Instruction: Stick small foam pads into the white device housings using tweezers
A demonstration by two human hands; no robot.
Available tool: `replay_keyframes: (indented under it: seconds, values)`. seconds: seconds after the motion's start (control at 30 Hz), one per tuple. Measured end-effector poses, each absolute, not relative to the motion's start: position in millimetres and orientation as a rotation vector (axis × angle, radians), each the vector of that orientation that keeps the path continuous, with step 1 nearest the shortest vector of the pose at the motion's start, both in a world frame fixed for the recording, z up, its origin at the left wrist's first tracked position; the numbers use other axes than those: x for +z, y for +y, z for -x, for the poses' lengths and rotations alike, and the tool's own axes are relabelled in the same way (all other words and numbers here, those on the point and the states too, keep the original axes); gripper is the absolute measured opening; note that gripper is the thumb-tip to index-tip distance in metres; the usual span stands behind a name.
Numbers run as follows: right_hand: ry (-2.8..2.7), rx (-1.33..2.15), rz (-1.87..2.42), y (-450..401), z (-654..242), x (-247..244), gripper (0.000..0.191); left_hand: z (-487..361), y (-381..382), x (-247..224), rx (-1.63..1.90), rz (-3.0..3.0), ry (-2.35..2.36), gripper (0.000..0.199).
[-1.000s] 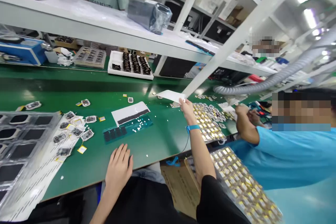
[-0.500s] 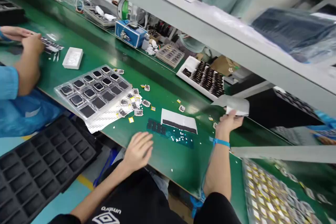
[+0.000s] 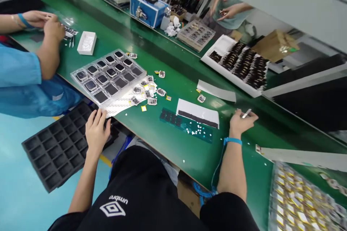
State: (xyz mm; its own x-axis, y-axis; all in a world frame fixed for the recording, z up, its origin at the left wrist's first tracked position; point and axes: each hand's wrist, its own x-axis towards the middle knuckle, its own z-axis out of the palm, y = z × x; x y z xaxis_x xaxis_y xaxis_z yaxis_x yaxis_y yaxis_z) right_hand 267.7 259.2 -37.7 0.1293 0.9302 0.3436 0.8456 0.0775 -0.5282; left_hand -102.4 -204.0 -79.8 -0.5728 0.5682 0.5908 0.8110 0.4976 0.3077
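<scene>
My left hand [image 3: 97,130] is at the bench's front edge, fingers apart with nothing in them. Its fingertips come close to the corner of a striped white sheet [image 3: 116,107] under a clear plastic tray [image 3: 76,87] of square watch-like units; whether they touch is unclear. My right hand [image 3: 242,122], with a blue wrist strap [image 3: 232,140], closes on a small white stick [image 3: 246,113] above the bench. Left of it lie a white sheet with a black band [image 3: 197,108] and a teal strip [image 3: 207,136] bearing black pieces and white bits. A curved white strip [image 3: 217,91] lies behind.
Several small units [image 3: 148,94] with yellow tabs are scattered beside the tray. At the back stand a white tray of dark parts [image 3: 235,65] and a blue machine [image 3: 148,10]. A co-worker's hands [image 3: 52,27] work at left. A black compartment tray [image 3: 58,148] sits below the bench.
My right hand has let go of the whitish sheet and now holds a small white stick. A curved white strip lies on the bench. My left hand has moved left to the tray's corner.
</scene>
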Motion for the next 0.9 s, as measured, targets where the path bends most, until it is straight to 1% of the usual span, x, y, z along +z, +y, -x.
replay_keyframes:
  seconds: [0.03, 0.1, 0.23, 0.47, 0.73, 0.9]
  values:
    - [-1.668, 0.138, 1.806, 255.5, -267.6, -38.7, 0.041, 106.2, -206.7, -78.7, -0.771, 1.164, -2.338, 0.038]
    - [-1.558, 0.186, 1.866, 248.2, -266.7, -39.9, 0.04, 115.6, -209.5, -74.1, -0.719, 1.216, -2.347, 0.034]
    - [-1.527, 0.254, 1.876, 239.6, -262.3, -40.3, 0.041, 135.3, -209.0, -61.5, -0.581, 1.387, -2.381, 0.027]
    - [-1.519, 0.302, 1.862, 242.6, -257.6, -44.6, 0.039, 156.4, -206.1, -45.6, -0.419, 1.587, -2.427, 0.027]
    - [-1.536, 0.386, 1.836, 245.8, -265.4, -52.7, 0.039, 154.5, -202.2, -23.4, -0.5, 1.631, -2.331, 0.024]
    - [-1.544, 0.453, 1.846, 248.9, -266.4, -53.8, 0.04, 142.8, -200.3, 2.8, -0.657, 1.417, -2.206, 0.021]
